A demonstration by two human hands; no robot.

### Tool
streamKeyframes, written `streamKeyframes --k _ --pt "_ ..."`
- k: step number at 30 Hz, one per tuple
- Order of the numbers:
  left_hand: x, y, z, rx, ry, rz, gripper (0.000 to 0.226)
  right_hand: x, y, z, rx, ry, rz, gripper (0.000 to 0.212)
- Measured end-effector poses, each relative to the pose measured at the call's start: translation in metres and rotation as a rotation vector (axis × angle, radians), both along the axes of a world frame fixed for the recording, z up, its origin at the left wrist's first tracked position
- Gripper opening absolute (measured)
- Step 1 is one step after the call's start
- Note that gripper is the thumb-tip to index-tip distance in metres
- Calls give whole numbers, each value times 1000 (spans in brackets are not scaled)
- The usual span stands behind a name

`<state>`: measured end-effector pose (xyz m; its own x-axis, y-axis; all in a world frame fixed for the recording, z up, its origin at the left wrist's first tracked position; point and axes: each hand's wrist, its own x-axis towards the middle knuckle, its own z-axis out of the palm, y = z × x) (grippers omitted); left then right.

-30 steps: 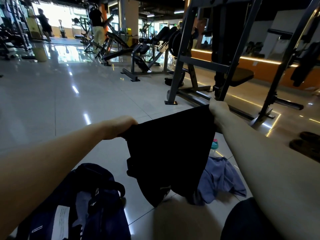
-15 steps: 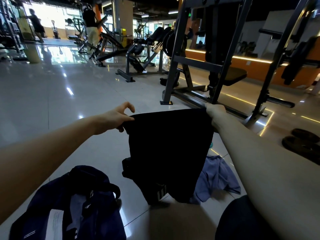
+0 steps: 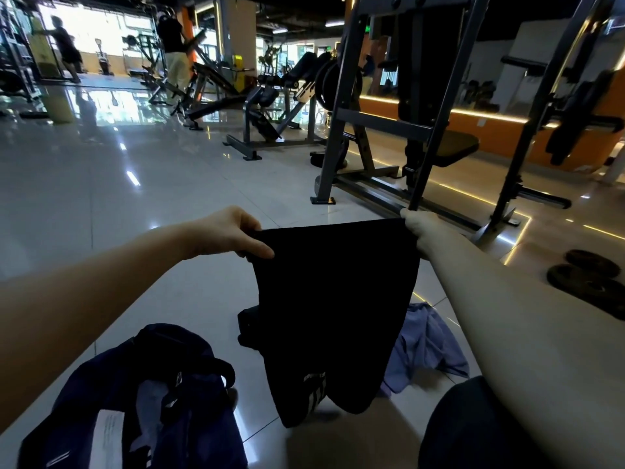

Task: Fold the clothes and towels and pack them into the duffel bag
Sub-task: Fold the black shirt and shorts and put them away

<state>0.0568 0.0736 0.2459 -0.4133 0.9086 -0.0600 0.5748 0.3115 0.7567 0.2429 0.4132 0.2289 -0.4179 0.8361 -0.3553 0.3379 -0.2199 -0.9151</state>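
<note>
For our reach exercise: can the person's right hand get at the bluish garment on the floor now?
Probably not yet: the right hand grips a top corner of the black shorts, which hang before the bluish garment; nothing else blocks it.

A gym: a steel rack (image 3: 382, 120) stands at upper right, weight plates (image 3: 590, 282) lie on the tiled floor (image 3: 101, 184) at right, exercise machines (image 3: 270, 96) fill the upper middle.

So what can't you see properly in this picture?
Head view: the bluish garment on the floor is partly hidden behind the black shorts.
The duffel bag is cut off by the bottom edge, its inside too dark.
Fingers of the right hand are hidden behind the shorts.
The shorts' white print is too blurred to read.
</note>
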Motion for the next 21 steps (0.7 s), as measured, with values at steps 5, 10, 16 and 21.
streamKeyframes --k 5,10,16,21 --pt "-14 -4 0 313 -173 192 10 11 -28 18 6 78 250 36" --pt "-37 -23 -5 358 -331 342 13 16 -59 48 36 292 651 23" --pt "-52 -35 -12 314 -375 419 10 17 -69 59 -5 266 829 21" --pt "-54 -39 -11 303 -379 456 14 12 -73 58 68 190 884 33"
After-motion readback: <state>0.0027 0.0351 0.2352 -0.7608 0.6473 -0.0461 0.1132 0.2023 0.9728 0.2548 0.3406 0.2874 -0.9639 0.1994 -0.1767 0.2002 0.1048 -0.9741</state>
